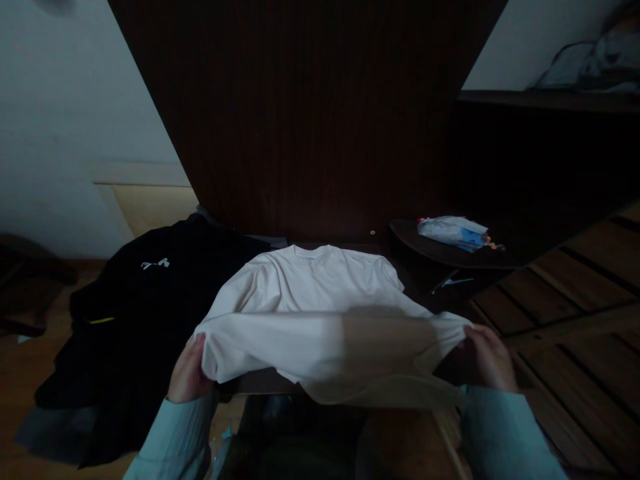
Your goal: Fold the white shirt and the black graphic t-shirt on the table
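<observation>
A white shirt [320,280] lies on a dark surface in front of me, its round neckline at the far side. Its near part is lifted and stretched between my two hands, with a loose edge hanging below. At the left end, my left hand [190,375] is closed on the fabric, thumb on top. My right hand [491,357] pinches the opposite end, fingers partly hidden under the cloth. A shadow falls across the right half of the lifted fabric.
Dark clothing [150,300] with a small white logo is heaped at the left. A tall dark wooden panel [310,120] rises behind the shirt. On a rounded shelf [445,259] at right lies a white and blue packet [453,232]. Wooden slats [575,280] run along the right.
</observation>
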Tool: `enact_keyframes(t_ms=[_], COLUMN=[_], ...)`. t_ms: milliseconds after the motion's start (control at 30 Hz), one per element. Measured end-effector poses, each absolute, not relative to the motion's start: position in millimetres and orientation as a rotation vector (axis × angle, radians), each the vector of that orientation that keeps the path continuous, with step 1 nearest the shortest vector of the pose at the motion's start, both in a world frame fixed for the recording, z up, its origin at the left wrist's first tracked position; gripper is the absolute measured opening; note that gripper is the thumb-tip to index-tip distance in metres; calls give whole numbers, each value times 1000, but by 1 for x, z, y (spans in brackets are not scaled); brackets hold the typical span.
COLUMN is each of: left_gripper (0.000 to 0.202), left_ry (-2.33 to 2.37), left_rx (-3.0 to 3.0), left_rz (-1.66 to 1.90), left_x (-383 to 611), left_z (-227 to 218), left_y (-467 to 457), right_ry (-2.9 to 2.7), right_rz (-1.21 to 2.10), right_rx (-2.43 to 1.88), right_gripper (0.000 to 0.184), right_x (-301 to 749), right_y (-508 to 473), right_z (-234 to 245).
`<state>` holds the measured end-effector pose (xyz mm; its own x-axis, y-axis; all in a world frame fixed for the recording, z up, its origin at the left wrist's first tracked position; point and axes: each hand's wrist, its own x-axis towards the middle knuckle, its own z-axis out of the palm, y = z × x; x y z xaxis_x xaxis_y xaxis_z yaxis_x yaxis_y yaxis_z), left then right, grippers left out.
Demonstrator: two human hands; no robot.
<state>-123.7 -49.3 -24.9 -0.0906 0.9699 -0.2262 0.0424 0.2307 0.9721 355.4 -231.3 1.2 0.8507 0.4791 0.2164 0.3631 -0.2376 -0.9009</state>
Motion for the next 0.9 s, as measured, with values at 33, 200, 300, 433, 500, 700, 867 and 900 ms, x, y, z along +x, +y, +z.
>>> enact_keyframes(t_ms=[33, 200, 300, 433, 500, 700, 867, 900], left_gripper=[68, 56, 47, 45, 43, 45, 47, 49], left_ry=[1383, 1297, 1295, 1243, 1147, 765, 778, 782], left_rx=[1080, 1470, 1619, 1702, 1764, 1959, 1988, 1990], left_rz=[1059, 945, 947, 911, 780, 488, 469, 474], left_x=[-120, -105, -91, -50, -28, -8, -15, -15], left_z=[-29, -46, -43, -17, -1, 34, 41, 41], left_y=[-56, -82, -87, -106, -120, -141, -142, -142], right_ry=[-585, -580, -773, -1319, -1575, -1384, -1376, -1383], right_rz=[156, 114, 179, 539, 711, 942, 1023, 1012], right_rx=[-1889, -2105, -1953, -1748, -1629, -1699, -1654, -1649], right_gripper=[38, 59, 53, 50, 65, 36, 37, 39], right_x=[351, 299, 248, 171, 142, 126, 133, 133], right_y=[-231, -227, -221, -212, -209, -202, -202, -202], right_z=[-4, -16, -9, 3, 6, 15, 29, 32])
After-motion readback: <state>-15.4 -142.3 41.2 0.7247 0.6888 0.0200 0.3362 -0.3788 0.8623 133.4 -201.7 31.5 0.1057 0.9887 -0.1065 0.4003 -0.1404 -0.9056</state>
